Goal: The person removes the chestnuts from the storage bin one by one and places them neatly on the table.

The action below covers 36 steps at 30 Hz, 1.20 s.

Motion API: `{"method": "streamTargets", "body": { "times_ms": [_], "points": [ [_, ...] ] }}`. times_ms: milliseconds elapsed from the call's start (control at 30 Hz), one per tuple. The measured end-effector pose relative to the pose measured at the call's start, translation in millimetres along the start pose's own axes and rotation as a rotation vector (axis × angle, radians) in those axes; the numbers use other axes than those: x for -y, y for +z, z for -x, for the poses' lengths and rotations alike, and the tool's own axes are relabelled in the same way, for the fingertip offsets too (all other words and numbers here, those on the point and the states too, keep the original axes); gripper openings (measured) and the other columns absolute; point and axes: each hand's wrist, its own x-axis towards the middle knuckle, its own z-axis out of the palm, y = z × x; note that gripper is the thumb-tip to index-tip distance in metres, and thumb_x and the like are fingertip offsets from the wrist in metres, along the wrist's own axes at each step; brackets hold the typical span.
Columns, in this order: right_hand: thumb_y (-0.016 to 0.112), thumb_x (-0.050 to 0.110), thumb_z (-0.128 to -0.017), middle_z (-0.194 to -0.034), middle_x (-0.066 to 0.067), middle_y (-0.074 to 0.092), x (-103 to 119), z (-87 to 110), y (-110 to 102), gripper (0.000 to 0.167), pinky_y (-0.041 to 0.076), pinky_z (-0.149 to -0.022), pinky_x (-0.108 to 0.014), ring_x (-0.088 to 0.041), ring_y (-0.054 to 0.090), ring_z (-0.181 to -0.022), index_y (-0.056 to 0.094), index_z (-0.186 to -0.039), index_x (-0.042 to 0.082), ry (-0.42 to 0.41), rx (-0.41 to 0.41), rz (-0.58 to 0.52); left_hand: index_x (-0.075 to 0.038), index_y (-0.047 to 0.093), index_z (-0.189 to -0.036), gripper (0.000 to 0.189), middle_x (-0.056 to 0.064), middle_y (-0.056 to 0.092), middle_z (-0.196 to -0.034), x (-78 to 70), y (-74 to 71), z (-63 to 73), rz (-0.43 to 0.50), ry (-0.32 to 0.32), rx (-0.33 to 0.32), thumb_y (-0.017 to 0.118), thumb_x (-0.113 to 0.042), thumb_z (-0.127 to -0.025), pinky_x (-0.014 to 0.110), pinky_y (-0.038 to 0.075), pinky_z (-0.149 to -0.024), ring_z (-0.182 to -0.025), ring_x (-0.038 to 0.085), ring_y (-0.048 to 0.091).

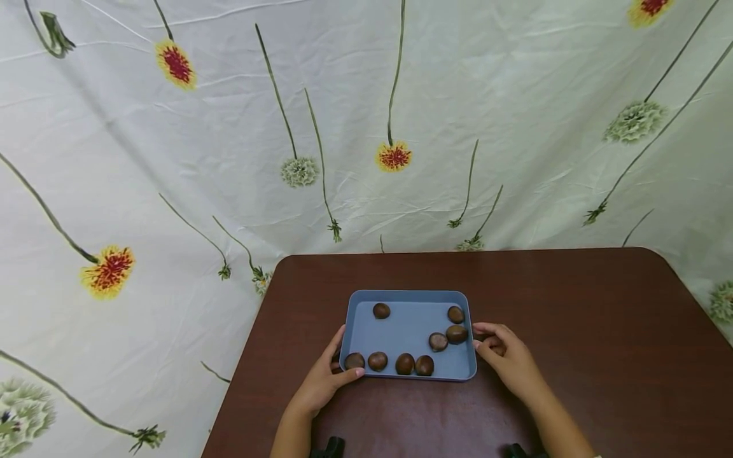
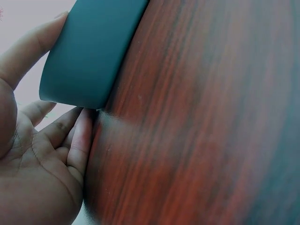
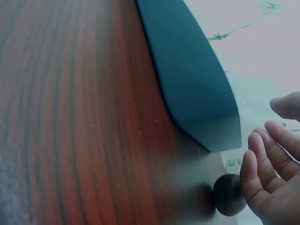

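A blue rectangular tray [image 1: 395, 327] lies on the table with several brown chestnuts [image 1: 404, 364] in it. My left hand [image 1: 322, 381] grips its near left corner; the thumb is on the rim and the other fingers are along the left side. In the left wrist view the fingertips [image 2: 80, 136] reach the tray's lower edge. Beside the tray's right side is my right hand [image 1: 511, 364], its fingers loosely bent. A round dark brown object [image 3: 229, 194], like a chestnut, sits on the table right by those fingers in the right wrist view; the hand hides it in the head view.
The dark reddish-brown wooden table [image 1: 601, 331] has rounded far corners. Behind it hangs a white cloth [image 1: 515, 95] printed with flowers. Two small black objects [image 1: 329, 447] show at the bottom edge of the head view, near the forearms.
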Motion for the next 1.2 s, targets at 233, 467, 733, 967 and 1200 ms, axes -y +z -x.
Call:
{"method": "streamTargets", "body": {
  "times_ms": [233, 467, 733, 967, 1200],
  "points": [
    [0.073, 0.014, -0.094, -0.098, -0.004, 0.061, 1, -5.3, 13, 0.030, 0.049, -0.066, -0.022, -0.004, 0.056, -0.077, 0.069, -0.123, 0.014, -0.069, 0.002, 0.089, -0.039, 0.012, -0.163, 0.103, 0.013, 0.027, -0.166, 0.2, -0.4, -0.3, -0.003, -0.003, -0.002, 0.082, -0.032, -0.086, 0.040, 0.052, -0.092, -0.123, 0.030, 0.058],
    [0.077, 0.011, -0.090, -0.104, -0.004, 0.062, 1, -11.1, 22, 0.035, 0.040, -0.059, -0.022, 0.000, 0.044, -0.067, 0.069, -0.123, 0.012, -0.136, -0.005, 0.251, -0.039, 0.013, -0.162, 0.102, 0.013, 0.027, -0.166, 0.3, -0.1, -0.2, -0.020, -0.003, -0.009, 0.082, -0.033, -0.087, 0.041, 0.052, -0.092, -0.121, 0.030, 0.058],
    [0.078, 0.012, -0.088, -0.128, -0.006, 0.063, 0, -15.1, 30, 0.040, 0.055, -0.078, -0.037, -0.019, 0.066, -0.098, 0.068, -0.127, 0.010, -0.217, -0.018, 0.388, -0.040, 0.012, -0.162, 0.102, 0.014, 0.026, -0.166, 0.6, -0.3, -0.5, -0.009, 0.000, 0.000, 0.081, -0.032, -0.087, 0.041, 0.052, -0.092, -0.125, 0.031, 0.057],
    [0.080, 0.010, -0.087, -0.132, -0.009, 0.061, 0, -20.3, 34, 0.048, 0.055, -0.088, -0.047, -0.030, 0.067, -0.114, 0.065, -0.132, 0.006, -0.216, 0.028, 0.459, -0.040, 0.012, -0.162, 0.103, 0.014, 0.025, -0.166, 1.6, -0.7, -1.5, -0.012, -0.004, 0.000, 0.081, -0.033, -0.087, 0.041, 0.052, -0.092, -0.124, 0.031, 0.057],
    [0.080, 0.010, -0.087, -0.132, -0.007, 0.061, 2, -22.0, 36, 0.050, 0.055, -0.089, -0.045, -0.028, 0.068, -0.112, 0.063, -0.134, 0.009, -0.169, 0.084, 0.486, -0.039, 0.012, -0.163, 0.103, 0.013, 0.027, -0.165, 3.1, -1.3, -2.3, -0.017, -0.006, -0.004, 0.082, -0.033, -0.086, 0.041, 0.052, -0.092, -0.124, 0.031, 0.057]
  ]
}}
